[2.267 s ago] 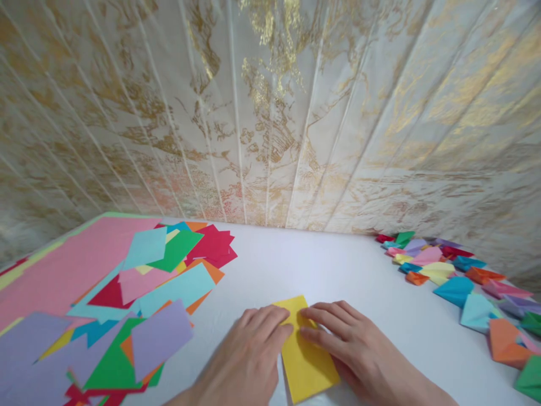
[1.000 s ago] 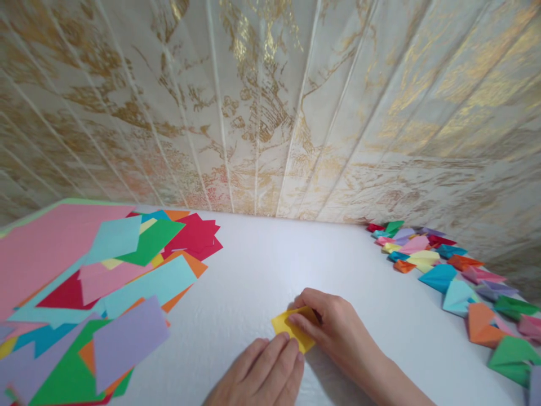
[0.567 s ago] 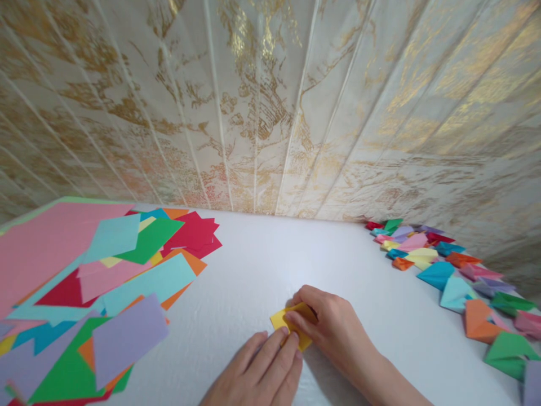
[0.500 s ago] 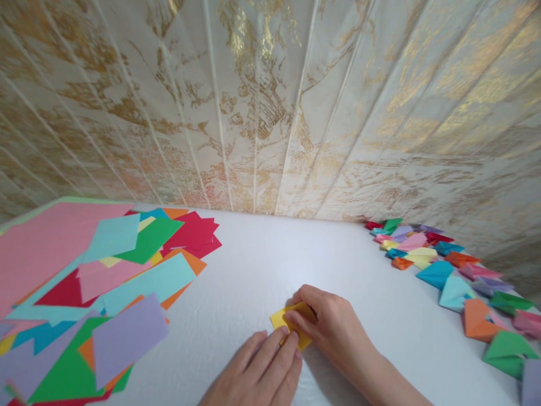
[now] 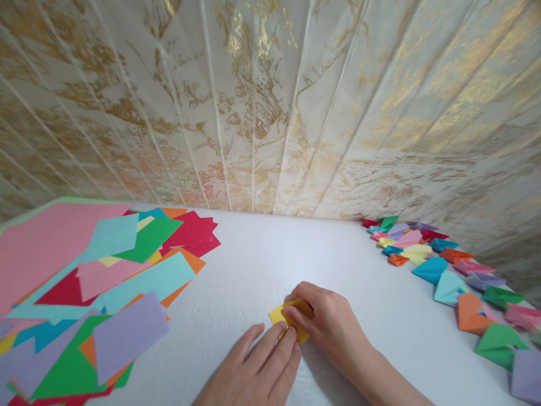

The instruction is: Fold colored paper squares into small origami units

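Note:
A small folded piece of yellow paper (image 5: pixel 278 312) lies on the white table at the front centre. My right hand (image 5: pixel 332 321) pinches its right side, with the thumb on top and the fingers curled round the far edge. From the near side my left hand (image 5: pixel 258 366) reaches over it, fingers stretched out and slightly spread, the fingertips resting on the paper's near part. Both hands cover much of the paper, so its full shape is hidden.
Loose sheets of coloured paper, a lilac piece (image 5: pixel 131 338) among them, overlap on the left beside a large pink sheet (image 5: pixel 42 248). Folded paper shapes, including an orange one (image 5: pixel 471 313), line the right side. A gold-patterned curtain (image 5: pixel 262 113) hangs behind the white table (image 5: pixel 270 254).
The left hand's index finger has lifted and spread a little away from the paper. The right hand keeps its pinch, and the view has shifted slightly.

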`<state>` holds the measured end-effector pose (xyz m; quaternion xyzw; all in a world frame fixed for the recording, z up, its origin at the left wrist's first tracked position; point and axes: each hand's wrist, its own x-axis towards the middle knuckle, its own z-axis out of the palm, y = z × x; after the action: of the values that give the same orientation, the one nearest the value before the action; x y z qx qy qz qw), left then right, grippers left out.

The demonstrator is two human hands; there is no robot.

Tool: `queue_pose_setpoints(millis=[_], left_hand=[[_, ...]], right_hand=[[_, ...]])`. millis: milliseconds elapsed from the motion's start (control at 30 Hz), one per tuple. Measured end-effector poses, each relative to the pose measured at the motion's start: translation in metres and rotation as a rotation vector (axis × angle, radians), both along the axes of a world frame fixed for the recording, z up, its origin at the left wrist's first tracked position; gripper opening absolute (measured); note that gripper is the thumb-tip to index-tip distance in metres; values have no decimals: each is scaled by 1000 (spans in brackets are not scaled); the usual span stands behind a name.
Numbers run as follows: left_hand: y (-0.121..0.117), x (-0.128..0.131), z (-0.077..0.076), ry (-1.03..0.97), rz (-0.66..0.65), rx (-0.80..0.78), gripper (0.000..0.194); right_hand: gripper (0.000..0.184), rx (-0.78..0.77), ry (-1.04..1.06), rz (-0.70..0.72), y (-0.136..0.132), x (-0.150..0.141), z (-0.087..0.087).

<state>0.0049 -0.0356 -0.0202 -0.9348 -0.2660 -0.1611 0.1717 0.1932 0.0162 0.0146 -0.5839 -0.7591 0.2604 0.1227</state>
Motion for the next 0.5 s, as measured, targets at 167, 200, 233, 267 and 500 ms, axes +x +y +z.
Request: queue_pose_setpoints(millis=[167,200,233,267,500], left_hand=[[-1,0,0,29,-4,-34,37],[-1,0,-1,40,4,-52,40],[-2,0,-2,47,14,-69,43],[-2,0,-3,53,21,-84,46],[-2,1,2,58,45,-126,50]], right_hand=[[15,10,2,10,-1,5,-4],[23,15,21,32,-2,8,-4],[31,16,50,70,-3,12,-4],[36,18,93,126,-4,16,-2],[40,-38,227,298,-10,28,6]])
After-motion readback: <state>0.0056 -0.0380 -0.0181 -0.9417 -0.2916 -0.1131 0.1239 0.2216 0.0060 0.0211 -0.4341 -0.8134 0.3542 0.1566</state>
